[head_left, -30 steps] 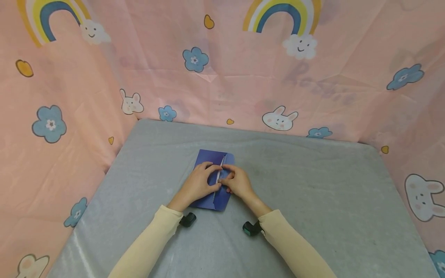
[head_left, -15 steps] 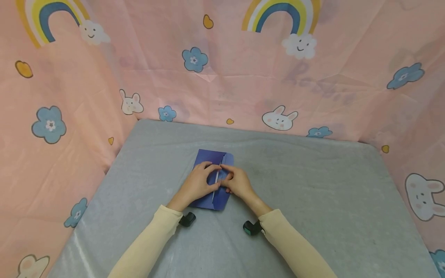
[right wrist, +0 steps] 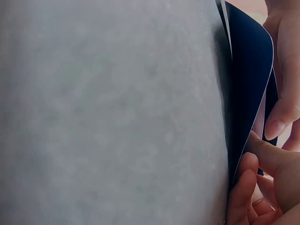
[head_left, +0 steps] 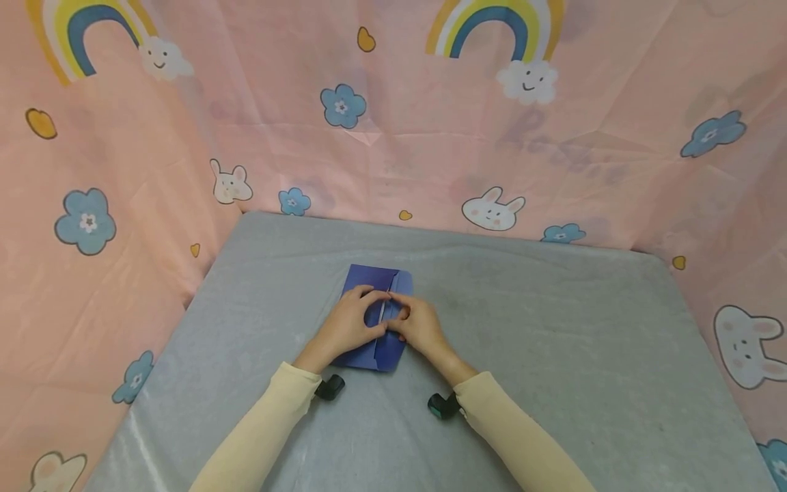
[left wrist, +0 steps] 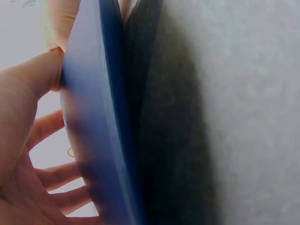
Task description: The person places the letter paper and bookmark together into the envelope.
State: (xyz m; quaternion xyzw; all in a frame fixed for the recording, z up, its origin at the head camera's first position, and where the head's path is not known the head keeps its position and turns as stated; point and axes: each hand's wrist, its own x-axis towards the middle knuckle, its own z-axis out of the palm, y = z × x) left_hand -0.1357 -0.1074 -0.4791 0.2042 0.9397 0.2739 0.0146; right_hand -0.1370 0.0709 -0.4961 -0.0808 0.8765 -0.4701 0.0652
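Note:
A blue envelope (head_left: 371, 275) lies on the table with its flap (head_left: 391, 352) folded out to the right. A thin white edge (head_left: 382, 311) shows along its opening. My left hand (head_left: 349, 322) lies across the envelope's body, curved thumb and index finger holding it at the opening. From the other side my right hand (head_left: 421, 328) meets it, fingertips close to those of the left. In the right wrist view, the right thumb (right wrist: 265, 152) reaches inside the flap while curled fingers (right wrist: 243, 194) stay outside. The envelope's edge (left wrist: 98, 117) fills much of the left wrist view.
Grey cloth covers the table (head_left: 553, 342). Pink curtains (head_left: 393, 157) printed with rainbows, rabbits and flowers stand at the back and both sides. A small black camera (head_left: 330, 387) sits at the left wrist, another black camera (head_left: 441, 406) at the right.
The white edge at the opening has become narrower. My right fingertips have shifted slightly left, while the left hand stays in nearly the same place on the envelope.

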